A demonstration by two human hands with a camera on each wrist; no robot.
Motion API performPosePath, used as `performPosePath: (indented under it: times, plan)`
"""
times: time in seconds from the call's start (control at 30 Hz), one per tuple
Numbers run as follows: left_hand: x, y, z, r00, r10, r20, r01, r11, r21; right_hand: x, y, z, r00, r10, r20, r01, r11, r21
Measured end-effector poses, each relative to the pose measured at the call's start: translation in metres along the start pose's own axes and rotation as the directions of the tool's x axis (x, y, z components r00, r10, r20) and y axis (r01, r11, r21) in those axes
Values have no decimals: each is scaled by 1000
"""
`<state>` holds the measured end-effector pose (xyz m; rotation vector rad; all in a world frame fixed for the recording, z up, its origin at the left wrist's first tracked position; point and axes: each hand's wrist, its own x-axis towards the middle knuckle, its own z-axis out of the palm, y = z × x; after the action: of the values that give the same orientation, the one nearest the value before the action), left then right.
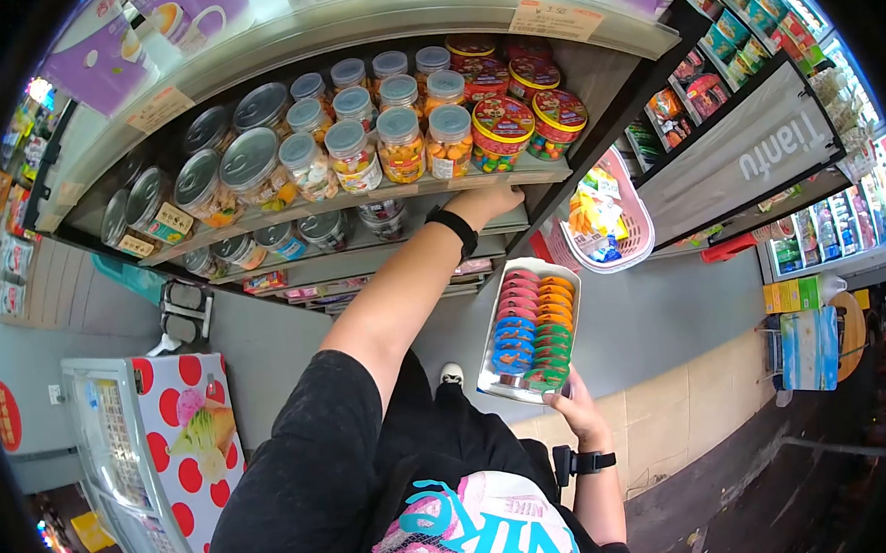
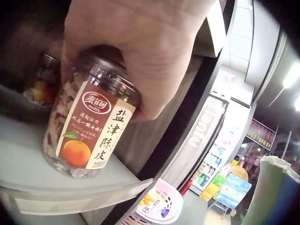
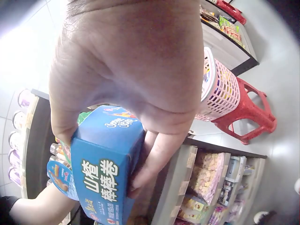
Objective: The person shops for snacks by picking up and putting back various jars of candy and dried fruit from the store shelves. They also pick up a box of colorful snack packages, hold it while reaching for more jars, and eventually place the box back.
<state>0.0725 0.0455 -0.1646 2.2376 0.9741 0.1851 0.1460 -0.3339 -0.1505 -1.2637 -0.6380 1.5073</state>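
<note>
In the left wrist view, my left hand (image 2: 136, 42) grips a clear jar of dried peel (image 2: 93, 126) by its dark lid. The jar has a cream and red-brown label with an orange on it, and it is on a shelf board near the front edge. From the head, that hand (image 1: 494, 204) reaches under the upper shelf and the jar is hidden. My right hand (image 1: 578, 410) holds a blue open-topped box of hawthorn candy (image 3: 101, 173) by one end, thumb and fingers on opposite sides. Inside are rows of wrapped candies (image 1: 534, 322) in pink, orange, blue and green.
Above the left hand, a shelf carries many lidded candy jars (image 1: 401, 143) and red-lidded tubs (image 1: 502, 123). A pink basket (image 1: 624, 202) on a red stool (image 3: 248, 110) stands right of the shelving. At lower left is a dotted freezer (image 1: 186, 430).
</note>
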Motion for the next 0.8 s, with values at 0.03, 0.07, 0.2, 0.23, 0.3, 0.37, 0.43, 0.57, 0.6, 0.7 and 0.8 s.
performPosePath:
  times: [0.03,0.07,0.2,0.23,0.3,0.37,0.43,0.57,0.6,0.7,0.8]
  plan:
    - [-4,3,-5,1000,1,1,-1,1000,1,0,-1,0,1000,3,5,-3,1000,-1]
    - [-9,5,-10,996,-79,30,79,997,3,1,-1,0,1000,2,4,-2,1000,0]
    - [-40,14,-38,946,-324,-3,319,927,197,7,-6,3,1000,7,13,-7,1000,1]
    - [-47,4,-43,969,-245,-11,242,949,202,11,-9,5,1000,3,14,-3,1000,3]
    - [-60,-4,-55,965,-261,-24,259,936,240,21,-13,6,999,-3,36,3,1000,-5]
    - [-77,-5,-60,968,-216,-124,244,922,299,33,-17,8,998,-4,57,5,1000,-16]
    - [-84,-7,-61,975,-194,-108,220,910,353,49,-24,13,992,-44,120,48,998,-35]
    - [-92,-6,-54,960,-130,-248,227,881,414,73,-48,33,987,-109,115,119,989,-85]
    - [-94,-6,-53,959,-123,-255,224,881,417,78,-51,32,986,-119,117,129,988,-87]
    - [-113,-1,-56,972,-33,-233,146,861,487,100,-51,22,981,-94,171,106,992,-66]
    - [-130,-21,-42,841,321,-435,-56,852,521,110,-48,9,985,8,171,17,989,-147]
